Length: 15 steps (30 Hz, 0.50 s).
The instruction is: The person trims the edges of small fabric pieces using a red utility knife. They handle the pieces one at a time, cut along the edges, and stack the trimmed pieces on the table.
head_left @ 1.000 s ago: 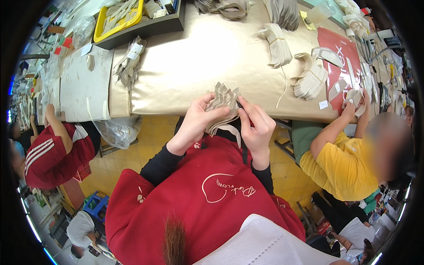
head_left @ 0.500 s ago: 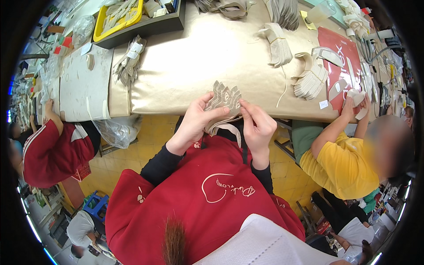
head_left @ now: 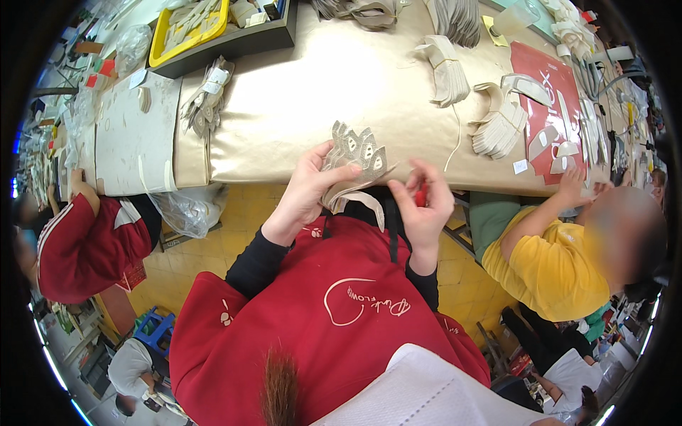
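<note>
My left hand (head_left: 310,186) is closed on a fanned bunch of grey-beige cut pieces (head_left: 360,157), its thumb pressed on top. Their pointed tips spread upward and show small pale cutouts. From the bunch a pale curved strip (head_left: 370,204) hangs down toward my lap. Just right of the pieces, apart from them, is my right hand (head_left: 426,207) with its fingers curled. A small red thing (head_left: 421,195) shows in that hand; most of it is hidden by the fingers, so its kind is unclear.
Tied bundles of pieces (head_left: 499,126) lie on the gold-covered table (head_left: 298,113), near a red sheet (head_left: 547,78). A dark tray with a yellow bin (head_left: 158,39) stands at the far left. A co-worker in yellow (head_left: 547,263) sits at right, another in red (head_left: 71,245) at left.
My right hand has come away from the pieces, slightly rightward, and the red thing in it now shows. The bunch in my left hand has shifted left and turned, its tips more fanned.
</note>
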Available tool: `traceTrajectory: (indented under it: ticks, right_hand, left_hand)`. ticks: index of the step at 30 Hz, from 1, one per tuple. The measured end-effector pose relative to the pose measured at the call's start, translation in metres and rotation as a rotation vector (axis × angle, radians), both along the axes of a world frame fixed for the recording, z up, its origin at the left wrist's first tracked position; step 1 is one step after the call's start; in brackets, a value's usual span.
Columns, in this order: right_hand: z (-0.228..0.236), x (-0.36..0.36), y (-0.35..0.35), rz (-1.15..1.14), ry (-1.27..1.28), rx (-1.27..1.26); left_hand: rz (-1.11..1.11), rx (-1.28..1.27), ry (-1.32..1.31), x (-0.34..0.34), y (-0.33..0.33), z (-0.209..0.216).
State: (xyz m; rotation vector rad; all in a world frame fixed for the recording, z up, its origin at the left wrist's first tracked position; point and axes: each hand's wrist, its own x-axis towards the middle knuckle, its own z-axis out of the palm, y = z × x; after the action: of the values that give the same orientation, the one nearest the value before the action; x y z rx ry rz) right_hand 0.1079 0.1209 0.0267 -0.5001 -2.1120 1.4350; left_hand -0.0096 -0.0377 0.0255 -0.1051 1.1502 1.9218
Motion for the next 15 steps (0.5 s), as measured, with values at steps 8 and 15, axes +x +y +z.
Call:
traceTrajectory:
  ticks: [8, 15]
  right_hand:
    - [-0.012, -0.016, -0.010, -0.138, -0.054, 0.129]
    - [-0.004, -0.008, 0.002, -0.017, -0.042, -0.177]
  left_hand:
    - [-0.026, -0.021, 0.056, 0.003, 0.000, 0.003]
    - [-0.069, -0.044, 0.040, 0.005, 0.002, 0.008]
